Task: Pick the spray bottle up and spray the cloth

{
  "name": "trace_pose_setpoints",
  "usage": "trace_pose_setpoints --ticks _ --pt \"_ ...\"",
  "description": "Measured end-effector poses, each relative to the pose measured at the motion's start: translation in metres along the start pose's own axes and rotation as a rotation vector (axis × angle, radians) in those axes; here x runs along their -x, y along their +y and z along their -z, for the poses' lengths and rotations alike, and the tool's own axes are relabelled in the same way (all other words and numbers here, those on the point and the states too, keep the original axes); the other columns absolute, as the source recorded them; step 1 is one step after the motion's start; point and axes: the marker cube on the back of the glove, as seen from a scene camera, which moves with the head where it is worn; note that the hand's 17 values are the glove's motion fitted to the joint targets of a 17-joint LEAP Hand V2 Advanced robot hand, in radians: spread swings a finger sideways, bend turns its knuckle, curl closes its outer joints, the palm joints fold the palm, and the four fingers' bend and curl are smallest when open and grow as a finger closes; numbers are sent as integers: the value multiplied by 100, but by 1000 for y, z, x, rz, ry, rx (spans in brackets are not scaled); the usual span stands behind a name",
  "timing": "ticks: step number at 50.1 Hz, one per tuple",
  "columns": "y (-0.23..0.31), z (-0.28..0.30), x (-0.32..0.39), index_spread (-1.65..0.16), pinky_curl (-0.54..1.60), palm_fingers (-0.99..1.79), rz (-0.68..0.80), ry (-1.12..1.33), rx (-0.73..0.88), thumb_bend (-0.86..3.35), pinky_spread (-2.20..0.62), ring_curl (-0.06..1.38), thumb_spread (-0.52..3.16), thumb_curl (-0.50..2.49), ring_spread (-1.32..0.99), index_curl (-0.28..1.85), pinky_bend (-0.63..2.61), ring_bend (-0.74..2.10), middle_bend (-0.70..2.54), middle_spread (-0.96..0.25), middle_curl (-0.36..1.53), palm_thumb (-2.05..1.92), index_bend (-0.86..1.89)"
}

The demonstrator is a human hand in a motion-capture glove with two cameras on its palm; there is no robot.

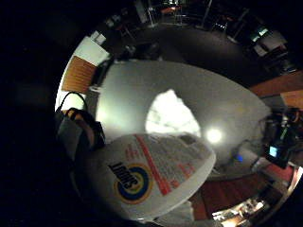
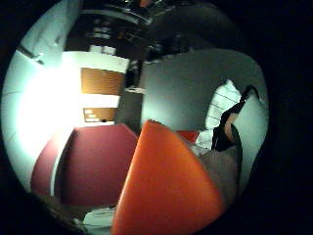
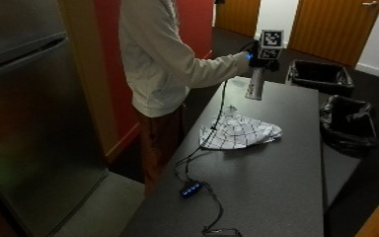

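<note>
In the outside view, my gloved right hand (image 3: 260, 61) grips a white spray bottle (image 3: 255, 87) by its top and holds it in the air above the far end of the dark table (image 3: 275, 173). The white checked cloth (image 3: 239, 132) lies crumpled on the table, below the bottle and nearer the camera. The little finger side palm view shows the bottle's labelled white body (image 1: 151, 175) close up, with the cloth (image 1: 170, 116) on the table beyond it. The bottle's orange spray head (image 2: 166, 186) fills much of the thumb side palm view, and the cloth (image 2: 222, 103) lies past it.
Two black-lined bins (image 3: 321, 74) (image 3: 347, 121) stand beside the table's far right side. A cable runs along the table to a small blue-lit hub (image 3: 191, 189) near its front. A steel fridge (image 3: 32, 123) stands at the left, next to the person.
</note>
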Motion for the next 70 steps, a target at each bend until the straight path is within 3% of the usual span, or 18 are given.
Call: trace_pose_setpoints --ticks 5,15,22,30,44,48,53,57,64,70 --pt "-15 -27 36 -18 39 139 18 -227 -57 -3 -21 48 0 72 -16 55 38 69 65 -13 52 94 50" --pt "-39 -82 39 -18 39 139 15 -569 -122 -3 -21 48 0 72 -16 55 38 69 64 -12 52 94 50" --pt "-75 -158 12 -17 39 137 -57 -510 -231 -3 -21 47 1 73 -16 55 40 64 66 -12 52 95 50" --pt "-62 -216 18 -17 39 136 -29 -525 -42 -3 -21 47 3 73 -16 55 40 63 66 -12 52 96 48" --pt "-96 -283 19 -17 39 132 -98 -542 -127 -3 -20 48 9 75 -15 55 39 61 63 -11 51 96 44" --pt "-98 -299 14 -17 39 131 -105 -510 -89 -3 -20 47 12 75 -16 54 39 61 62 -11 51 96 41" --pt "-128 -287 -2 -18 39 114 -127 -448 -329 -4 -19 46 21 75 -16 52 42 58 54 -13 49 95 30" --pt "-95 -290 6 -20 40 91 -34 -467 -82 -4 -15 46 37 74 -16 49 43 57 43 -14 47 92 14" --pt "-45 -268 0 -27 39 49 54 -502 200 -7 0 40 68 65 -13 35 32 25 86 -16 57 76 -5" --pt "-29 -250 -3 -31 36 41 75 -504 103 -7 7 34 80 57 -12 23 32 18 99 -15 57 65 -5"
